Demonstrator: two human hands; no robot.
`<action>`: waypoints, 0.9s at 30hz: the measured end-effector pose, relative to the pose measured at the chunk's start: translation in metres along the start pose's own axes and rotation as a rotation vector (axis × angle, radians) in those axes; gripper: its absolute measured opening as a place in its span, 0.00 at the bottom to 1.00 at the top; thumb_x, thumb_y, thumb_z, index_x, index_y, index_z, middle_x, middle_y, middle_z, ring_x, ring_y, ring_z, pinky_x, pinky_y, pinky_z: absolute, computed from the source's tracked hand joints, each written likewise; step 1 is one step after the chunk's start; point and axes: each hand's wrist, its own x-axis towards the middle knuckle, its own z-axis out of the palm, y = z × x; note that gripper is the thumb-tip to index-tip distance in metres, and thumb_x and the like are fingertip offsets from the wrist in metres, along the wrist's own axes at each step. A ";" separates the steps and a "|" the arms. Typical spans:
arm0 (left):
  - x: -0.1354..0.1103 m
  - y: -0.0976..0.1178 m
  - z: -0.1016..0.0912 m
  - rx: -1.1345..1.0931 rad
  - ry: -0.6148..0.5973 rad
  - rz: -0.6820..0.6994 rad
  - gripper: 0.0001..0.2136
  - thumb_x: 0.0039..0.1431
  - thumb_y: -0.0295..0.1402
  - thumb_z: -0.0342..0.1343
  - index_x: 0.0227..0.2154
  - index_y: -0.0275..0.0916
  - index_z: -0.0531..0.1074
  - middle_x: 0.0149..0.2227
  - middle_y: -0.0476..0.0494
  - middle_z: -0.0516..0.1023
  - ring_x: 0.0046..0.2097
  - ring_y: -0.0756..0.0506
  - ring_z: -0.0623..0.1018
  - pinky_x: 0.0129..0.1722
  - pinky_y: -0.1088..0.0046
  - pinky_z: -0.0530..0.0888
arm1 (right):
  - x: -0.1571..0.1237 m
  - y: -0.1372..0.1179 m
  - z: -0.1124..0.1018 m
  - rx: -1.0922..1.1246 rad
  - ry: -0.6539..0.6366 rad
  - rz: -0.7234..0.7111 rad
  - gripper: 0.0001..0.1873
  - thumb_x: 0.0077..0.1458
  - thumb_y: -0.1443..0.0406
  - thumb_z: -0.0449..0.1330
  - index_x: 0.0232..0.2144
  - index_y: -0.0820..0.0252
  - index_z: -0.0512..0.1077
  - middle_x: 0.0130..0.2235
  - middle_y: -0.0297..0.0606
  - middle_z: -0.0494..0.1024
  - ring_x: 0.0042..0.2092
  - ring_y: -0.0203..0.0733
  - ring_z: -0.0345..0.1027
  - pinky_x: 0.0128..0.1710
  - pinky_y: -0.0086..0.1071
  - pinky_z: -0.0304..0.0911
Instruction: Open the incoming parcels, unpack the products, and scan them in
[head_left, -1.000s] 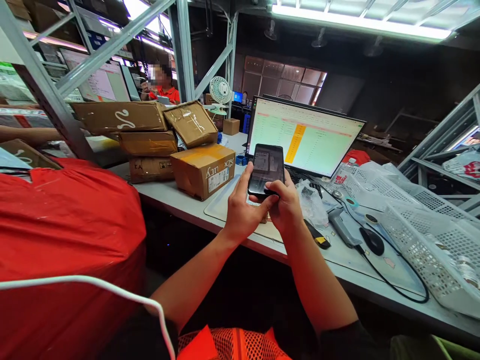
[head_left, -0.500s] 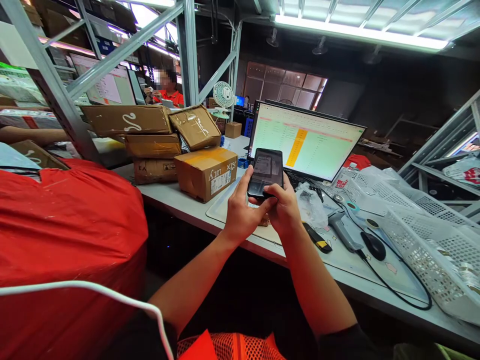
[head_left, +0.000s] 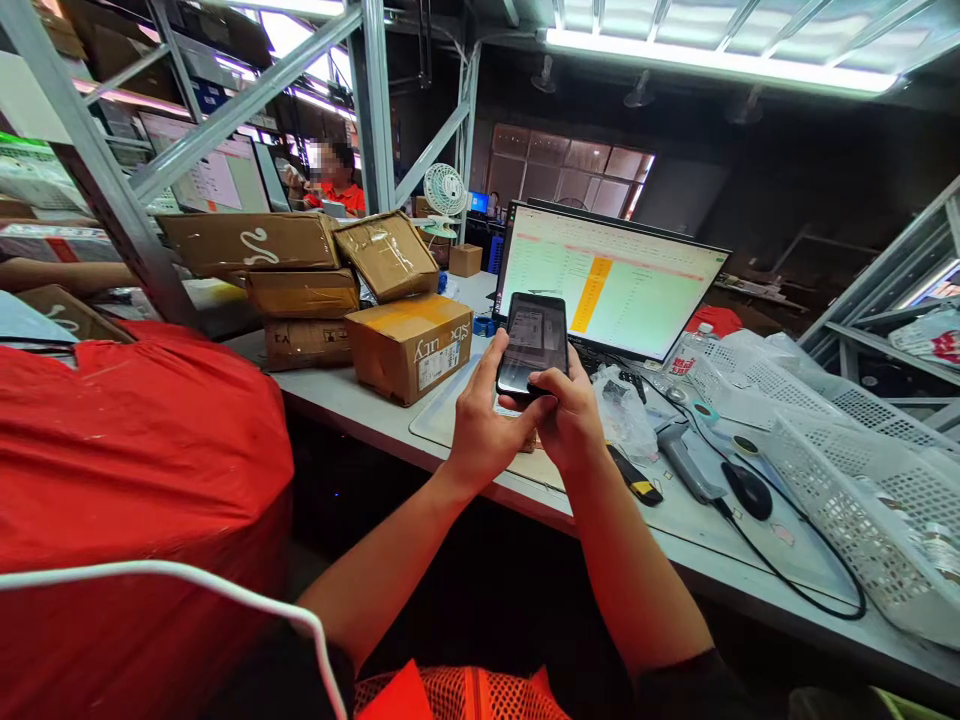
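Over the desk point(head_left: 327, 384), the phone point(head_left: 534, 335) points forward the long way between both hands, fingers of the left hand point(head_left: 480, 425) bent snug round its left edge, the right hand point(head_left: 574, 425) holding its right, thumb by the bottom.

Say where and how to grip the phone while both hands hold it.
Likely best: the top end of the phone, from above, pinching front to back. It is a thin slab, screen facing the wearer; the left hand and right hand hold its lower part and sides, leaving the top edge free.
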 end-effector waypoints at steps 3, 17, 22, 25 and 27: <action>0.000 0.001 0.001 0.006 -0.002 0.013 0.42 0.60 0.44 0.72 0.73 0.46 0.61 0.72 0.34 0.68 0.70 0.33 0.72 0.69 0.50 0.72 | 0.000 0.000 -0.003 0.005 -0.005 -0.003 0.39 0.37 0.67 0.67 0.55 0.50 0.66 0.40 0.30 0.79 0.43 0.47 0.78 0.38 0.45 0.85; -0.001 0.003 0.007 0.018 -0.007 0.040 0.42 0.60 0.42 0.72 0.74 0.45 0.59 0.72 0.34 0.67 0.71 0.34 0.71 0.70 0.53 0.72 | 0.001 0.001 -0.013 0.012 -0.026 -0.018 0.36 0.39 0.67 0.67 0.53 0.51 0.66 0.41 0.31 0.80 0.39 0.44 0.77 0.38 0.45 0.86; -0.001 0.002 0.009 0.019 -0.006 0.049 0.42 0.60 0.41 0.72 0.74 0.45 0.60 0.72 0.33 0.67 0.70 0.34 0.72 0.69 0.53 0.73 | 0.001 0.001 -0.015 0.012 -0.012 -0.019 0.35 0.39 0.67 0.67 0.53 0.51 0.66 0.41 0.31 0.80 0.38 0.42 0.77 0.37 0.44 0.86; -0.002 0.003 0.009 0.017 -0.001 0.040 0.41 0.60 0.40 0.72 0.73 0.44 0.60 0.72 0.34 0.67 0.71 0.34 0.71 0.70 0.53 0.71 | 0.001 0.001 -0.015 0.010 -0.010 -0.016 0.34 0.38 0.67 0.67 0.51 0.52 0.67 0.41 0.32 0.80 0.39 0.43 0.77 0.37 0.44 0.86; -0.002 0.004 0.009 0.016 0.000 0.035 0.41 0.60 0.40 0.72 0.73 0.44 0.60 0.72 0.34 0.67 0.71 0.34 0.71 0.70 0.53 0.71 | 0.001 0.000 -0.014 0.009 -0.010 -0.015 0.33 0.38 0.67 0.67 0.50 0.52 0.67 0.41 0.32 0.79 0.39 0.43 0.77 0.36 0.43 0.86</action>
